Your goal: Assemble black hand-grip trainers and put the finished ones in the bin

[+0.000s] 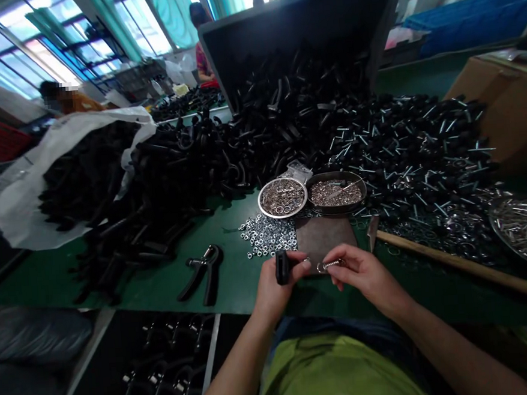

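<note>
My left hand is closed around a black plastic handle, which points up between thumb and fingers. A small shiny bit shows at the left thumb tip, too small to name. Between the thumb and fingertips of my right hand is a metal coil spring, its looped end toward the left hand. Both hands hover at the near edge of a flat metal plate. An assembled black hand gripper lies to the left on the green table.
Loose nuts lie beside a round dish and an oval tin of small metal parts. A hammer lies at right. Black handles are heaped behind. A cardboard box stands right. Two people sit farther back.
</note>
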Motion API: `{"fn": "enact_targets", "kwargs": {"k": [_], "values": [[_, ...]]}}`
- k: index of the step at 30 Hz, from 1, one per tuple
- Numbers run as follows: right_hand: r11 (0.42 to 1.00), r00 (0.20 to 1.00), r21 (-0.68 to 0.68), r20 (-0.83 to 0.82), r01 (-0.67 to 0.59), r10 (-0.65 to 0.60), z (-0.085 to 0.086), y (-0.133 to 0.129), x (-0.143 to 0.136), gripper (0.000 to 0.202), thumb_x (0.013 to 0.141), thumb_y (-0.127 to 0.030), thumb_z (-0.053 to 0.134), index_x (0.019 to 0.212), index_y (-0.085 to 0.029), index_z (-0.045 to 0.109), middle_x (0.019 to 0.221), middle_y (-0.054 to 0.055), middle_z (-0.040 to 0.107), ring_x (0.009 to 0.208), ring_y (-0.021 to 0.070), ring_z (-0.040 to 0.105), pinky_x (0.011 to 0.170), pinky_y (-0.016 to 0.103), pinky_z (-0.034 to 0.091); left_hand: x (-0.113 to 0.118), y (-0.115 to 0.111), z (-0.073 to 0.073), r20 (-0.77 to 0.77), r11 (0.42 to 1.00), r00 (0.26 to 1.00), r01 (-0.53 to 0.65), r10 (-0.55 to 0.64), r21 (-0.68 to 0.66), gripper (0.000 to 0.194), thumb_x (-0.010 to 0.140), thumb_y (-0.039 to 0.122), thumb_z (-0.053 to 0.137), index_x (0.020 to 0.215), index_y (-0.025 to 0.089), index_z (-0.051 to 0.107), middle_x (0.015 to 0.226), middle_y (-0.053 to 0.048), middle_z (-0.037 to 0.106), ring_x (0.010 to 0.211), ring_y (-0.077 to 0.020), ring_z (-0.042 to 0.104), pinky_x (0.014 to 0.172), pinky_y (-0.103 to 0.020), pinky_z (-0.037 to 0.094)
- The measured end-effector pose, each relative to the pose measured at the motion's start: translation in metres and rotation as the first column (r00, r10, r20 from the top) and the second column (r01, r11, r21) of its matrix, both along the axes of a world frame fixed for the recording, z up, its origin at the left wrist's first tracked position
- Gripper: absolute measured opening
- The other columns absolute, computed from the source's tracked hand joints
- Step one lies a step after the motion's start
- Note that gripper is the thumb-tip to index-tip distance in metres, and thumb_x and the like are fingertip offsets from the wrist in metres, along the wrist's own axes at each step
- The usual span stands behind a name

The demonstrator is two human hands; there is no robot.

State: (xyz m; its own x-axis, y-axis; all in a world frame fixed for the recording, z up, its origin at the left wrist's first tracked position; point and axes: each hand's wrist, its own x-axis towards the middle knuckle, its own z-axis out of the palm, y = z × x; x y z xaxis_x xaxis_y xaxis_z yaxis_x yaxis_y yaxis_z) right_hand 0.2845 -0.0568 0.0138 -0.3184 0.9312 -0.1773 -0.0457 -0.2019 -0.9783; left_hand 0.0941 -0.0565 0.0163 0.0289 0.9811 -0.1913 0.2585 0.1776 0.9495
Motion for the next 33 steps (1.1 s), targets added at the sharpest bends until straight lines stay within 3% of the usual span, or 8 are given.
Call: {"fn": "enact_targets", "kwargs": {"k": [5,9,12,16,19,24,29,33], "values": [[0.999,0.996,-0.032,-0.092,-0.016,0.013,0.003,0.001,-0.007,0.019,0.074,-0.032,0.067,0.083,-0.017,0.060,0.070,-0.002,0.060,0.053,0.0075,0.052,0.051,0.023,0.041,0.014,-0.011,0.009,0.233,0.994,0.972,0.057,-0.034,-0.092,0.022,0.070,0.030,0.070,0.087,0.016,0.069,0.075,-0.002,0.067,0.072,-0.0164,0.060,0.068,-0.025,0.044],[0.988,0.977,-0.150,-0.198,0.045,-0.074,-0.002,0.003,-0.006,0.021,0.074,-0.034,0.067,0.085,-0.018,0.058,0.067,-0.002,0.059,0.057,0.0098,0.055,0.053,0.023,0.044,0.014,-0.011,0.005,0.189,0.996,0.978,0.091,-0.086,-0.019,0.016,0.072,0.029,0.069,0.084,0.017,0.070,0.076,-0.003,0.067,0.071,-0.0151,0.059,0.067,-0.024,0.043],[0.984,0.984,-0.101,-0.087,0.145,-0.153,-0.002,0.007,-0.002,0.023,0.069,-0.031,0.070,0.086,-0.018,0.060,0.074,0.000,0.062,0.070,0.0136,0.060,0.063,0.026,0.048,0.018,-0.009,-0.003,0.106,0.995,0.990,0.085,-0.091,0.057,0.014,0.069,0.029,0.071,0.076,0.017,0.069,0.080,-0.005,0.067,0.076,-0.0167,0.060,0.069,-0.024,0.044],[0.973,0.949,0.145,0.232,0.181,-0.212,0.007,0.012,0.008,0.017,0.071,-0.027,0.067,0.086,-0.019,0.065,0.074,0.001,0.064,0.070,0.0149,0.060,0.063,0.027,0.047,0.035,-0.010,-0.017,0.264,0.974,0.964,0.071,-0.013,-0.213,0.024,0.070,0.039,0.068,0.075,0.017,0.059,0.058,0.001,0.056,0.047,-0.0108,0.050,0.047,-0.021,0.037],[0.964,0.940,0.195,0.254,0.180,-0.227,0.017,0.011,0.014,0.019,0.073,-0.027,0.065,0.090,-0.021,0.064,0.076,0.001,0.066,0.070,0.0151,0.062,0.063,0.026,0.048,0.050,-0.010,-0.022,0.536,0.880,0.838,0.177,0.100,-0.440,0.028,0.068,0.036,0.070,0.074,0.018,0.050,0.048,0.008,0.038,0.039,-0.0050,0.032,0.040,-0.017,0.027],[0.960,0.942,0.231,0.254,0.160,-0.219,0.028,0.004,0.011,0.017,0.075,-0.027,0.063,0.091,-0.021,0.063,0.076,0.001,0.068,0.070,0.0156,0.064,0.064,0.027,0.050,0.066,-0.009,-0.020,0.681,0.825,0.713,0.277,0.168,-0.493,0.029,0.062,0.024,0.073,0.078,0.016,0.050,0.053,0.008,0.036,0.044,-0.0032,0.029,0.042,-0.015,0.026],[0.911,0.872,0.406,0.416,0.074,-0.257,0.024,0.001,0.009,0.012,0.078,-0.021,0.059,0.088,-0.023,0.065,0.087,0.000,0.067,0.081,0.0152,0.063,0.074,0.027,0.047,0.071,-0.010,-0.019,0.651,0.856,0.752,0.267,0.103,-0.443,0.026,0.065,0.026,0.070,0.082,0.017,0.051,0.052,0.008,0.035,0.045,-0.0044,0.029,0.042,-0.015,0.025],[0.934,0.880,0.354,0.430,0.043,-0.203,0.016,0.003,0.013,0.012,0.080,-0.025,0.058,0.090,-0.022,0.063,0.083,0.000,0.066,0.078,0.0154,0.062,0.071,0.027,0.047,0.066,-0.012,-0.015,0.480,0.890,0.875,0.271,-0.069,-0.366,0.032,0.067,0.036,0.070,0.088,0.017,0.055,0.055,0.007,0.039,0.046,-0.0059,0.032,0.040,-0.016,0.024]]}}
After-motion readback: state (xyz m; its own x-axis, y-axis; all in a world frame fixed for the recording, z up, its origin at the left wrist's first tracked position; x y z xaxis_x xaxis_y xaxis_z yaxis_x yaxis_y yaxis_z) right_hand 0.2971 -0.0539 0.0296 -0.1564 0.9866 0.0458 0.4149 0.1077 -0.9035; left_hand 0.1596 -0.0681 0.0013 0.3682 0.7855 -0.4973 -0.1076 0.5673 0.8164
